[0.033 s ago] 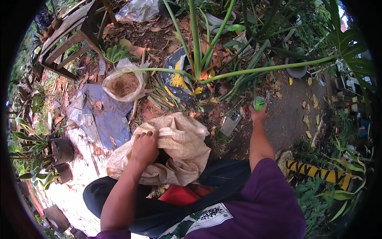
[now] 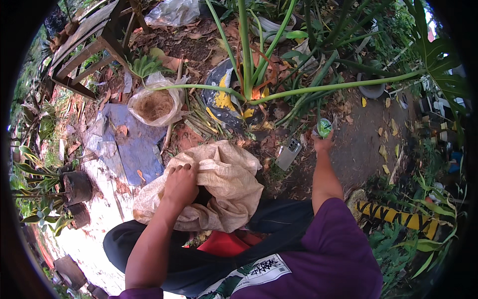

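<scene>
A beige woven sack [image 2: 229,184] stands between my legs, its mouth gaping and its inside dark. My left hand [image 2: 180,185] is closed on the sack's rim, with the fingers folded over the cloth. Out to the right, my right hand [image 2: 323,143] reaches forward and grips a small cup with a round green top [image 2: 324,127], close to the ground. The fingers are partly hidden around the cup. Just left of that hand a phone [image 2: 288,154] lies on the soil with its cameras facing up.
A clear plastic bag of brown fibre [image 2: 154,105] sits ahead to the left, beside a flat blue-grey sheet [image 2: 127,144]. A large plant grows from a black-and-yellow pot [image 2: 219,92]. A wooden stand [image 2: 89,55] is at the far left; a yellow-and-black striped block [image 2: 393,217] lies right.
The cup's green top looks slightly turned and paler than before, with my right hand still around it. My left hand and the sack have stayed in place.
</scene>
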### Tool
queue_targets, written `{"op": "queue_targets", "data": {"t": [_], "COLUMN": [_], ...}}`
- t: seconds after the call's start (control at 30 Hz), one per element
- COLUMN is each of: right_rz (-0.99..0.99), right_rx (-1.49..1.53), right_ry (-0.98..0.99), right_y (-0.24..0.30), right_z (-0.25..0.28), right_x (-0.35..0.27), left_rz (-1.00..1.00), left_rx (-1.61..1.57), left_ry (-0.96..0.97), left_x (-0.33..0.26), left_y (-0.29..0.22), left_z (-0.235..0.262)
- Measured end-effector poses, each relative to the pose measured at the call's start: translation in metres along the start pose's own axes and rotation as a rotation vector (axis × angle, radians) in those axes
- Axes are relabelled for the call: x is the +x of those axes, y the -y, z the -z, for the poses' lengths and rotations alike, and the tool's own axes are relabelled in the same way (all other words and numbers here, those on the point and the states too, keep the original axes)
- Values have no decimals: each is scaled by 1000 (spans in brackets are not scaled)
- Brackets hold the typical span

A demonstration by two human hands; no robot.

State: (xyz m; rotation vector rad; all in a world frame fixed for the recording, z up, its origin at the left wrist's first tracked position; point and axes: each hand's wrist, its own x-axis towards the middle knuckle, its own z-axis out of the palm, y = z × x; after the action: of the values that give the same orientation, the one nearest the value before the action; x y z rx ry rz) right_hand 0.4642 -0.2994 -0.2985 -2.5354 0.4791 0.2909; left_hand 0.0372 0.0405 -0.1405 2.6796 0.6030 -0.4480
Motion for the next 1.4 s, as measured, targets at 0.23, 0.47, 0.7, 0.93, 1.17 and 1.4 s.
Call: {"op": "queue_targets", "data": {"t": [0.23,0.47,0.7,0.93,1.17,1.4], "right_rz": [2,7,627,1129,452,1327], "right_rx": [50,-14,452,82,474,209], "right_ry": [37,34,298,769,1344,596], "right_y": [9,0,37,98,133,170], "right_z": [1,-55,-73,-56,-78,11], "right_x": [-7,-73,-319,-426,-465,-504], "left_rz": [-18,53,126,187,466,619], "left_rx": [-11,-43,-84,-634,-1419,-2094], "left_ry": [-12,102,-428,-59,-188,-362], "left_x": [0,10,19,-35,-91,-76], "left_y": [-2,2,24,67,103,109], "left_z": [5,-2,-19,-14,18,70]}}
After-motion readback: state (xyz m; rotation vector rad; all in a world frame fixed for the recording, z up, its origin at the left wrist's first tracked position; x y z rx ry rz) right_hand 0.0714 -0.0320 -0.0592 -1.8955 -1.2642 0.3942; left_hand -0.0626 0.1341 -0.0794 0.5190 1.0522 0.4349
